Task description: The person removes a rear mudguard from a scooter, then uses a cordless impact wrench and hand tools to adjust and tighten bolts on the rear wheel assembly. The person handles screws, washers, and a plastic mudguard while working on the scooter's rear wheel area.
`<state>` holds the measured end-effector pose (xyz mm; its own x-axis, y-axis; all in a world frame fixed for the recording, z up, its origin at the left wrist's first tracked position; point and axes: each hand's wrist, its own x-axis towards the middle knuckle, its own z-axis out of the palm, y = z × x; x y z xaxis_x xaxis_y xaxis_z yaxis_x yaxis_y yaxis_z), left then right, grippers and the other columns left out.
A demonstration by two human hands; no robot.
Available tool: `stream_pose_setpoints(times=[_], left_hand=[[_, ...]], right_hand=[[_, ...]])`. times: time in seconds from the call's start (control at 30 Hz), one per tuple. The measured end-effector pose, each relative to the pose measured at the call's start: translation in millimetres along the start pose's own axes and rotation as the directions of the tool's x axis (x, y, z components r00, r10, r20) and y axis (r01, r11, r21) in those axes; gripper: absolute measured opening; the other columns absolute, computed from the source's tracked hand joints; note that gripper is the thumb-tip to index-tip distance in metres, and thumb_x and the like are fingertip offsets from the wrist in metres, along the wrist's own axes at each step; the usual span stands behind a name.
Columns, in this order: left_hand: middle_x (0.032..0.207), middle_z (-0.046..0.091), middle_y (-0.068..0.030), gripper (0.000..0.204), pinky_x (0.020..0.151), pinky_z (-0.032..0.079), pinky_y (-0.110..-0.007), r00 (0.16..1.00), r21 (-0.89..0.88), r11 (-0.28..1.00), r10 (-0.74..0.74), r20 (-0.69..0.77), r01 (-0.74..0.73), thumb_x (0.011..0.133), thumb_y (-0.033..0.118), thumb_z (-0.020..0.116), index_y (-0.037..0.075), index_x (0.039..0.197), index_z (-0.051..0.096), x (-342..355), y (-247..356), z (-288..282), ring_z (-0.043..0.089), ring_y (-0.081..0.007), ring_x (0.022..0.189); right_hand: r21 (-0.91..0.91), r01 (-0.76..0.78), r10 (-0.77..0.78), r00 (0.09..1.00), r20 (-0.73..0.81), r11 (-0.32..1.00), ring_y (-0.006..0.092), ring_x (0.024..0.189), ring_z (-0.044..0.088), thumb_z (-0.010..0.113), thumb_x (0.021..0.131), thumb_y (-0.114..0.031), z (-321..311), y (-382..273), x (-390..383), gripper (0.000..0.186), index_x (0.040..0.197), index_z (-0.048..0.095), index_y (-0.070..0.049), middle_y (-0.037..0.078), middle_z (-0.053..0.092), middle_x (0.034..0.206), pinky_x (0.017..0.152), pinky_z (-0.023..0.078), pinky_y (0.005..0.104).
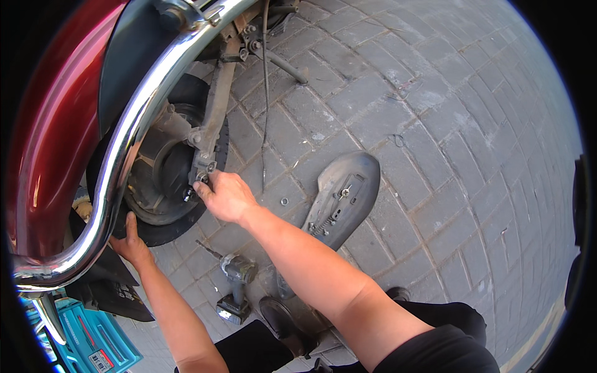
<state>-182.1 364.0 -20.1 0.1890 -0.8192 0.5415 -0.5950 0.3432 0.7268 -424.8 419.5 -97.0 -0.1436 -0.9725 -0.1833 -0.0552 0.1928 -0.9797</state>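
Note:
My right hand has its fingers curled on a small metal fitting at the lower end of a dirty swing arm, beside the hub of a scooter wheel. My left hand grips the lower edge of the black tyre, with some fingers hidden behind it. A curved chrome bar arches over the wheel, beside the red body panel. A cordless drill lies on the paving below my hands. A small metal ring lies right of the wheel.
A detached dark oblong cover with a spring lies on the grey brick paving. A teal toolbox stands at the lower left beside a black panel. A thin cable hangs by the swing arm. My dark-clad legs show along the bottom.

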Motion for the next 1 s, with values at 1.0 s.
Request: stream_pose_setpoints(times=[1.0], left_hand=[[0.11,0.069,-0.0253,0.055,0.093,0.049,-0.042,0.599,0.451,0.494,-0.792,-0.12,0.744,0.081,0.034,0.075,-0.007,0.116,0.065,-220.1,-139.4,-11.1,0.065,-0.0384,0.105]], right_hand=[[-0.031,-0.541,0.496,0.744,0.448,0.84,0.016,0.057,0.06,0.06,0.096,-0.028,97.9,132.4,-126.9,0.032,0.1,0.064,0.004,0.008,0.063,0.073,0.049,0.05,0.0327]])
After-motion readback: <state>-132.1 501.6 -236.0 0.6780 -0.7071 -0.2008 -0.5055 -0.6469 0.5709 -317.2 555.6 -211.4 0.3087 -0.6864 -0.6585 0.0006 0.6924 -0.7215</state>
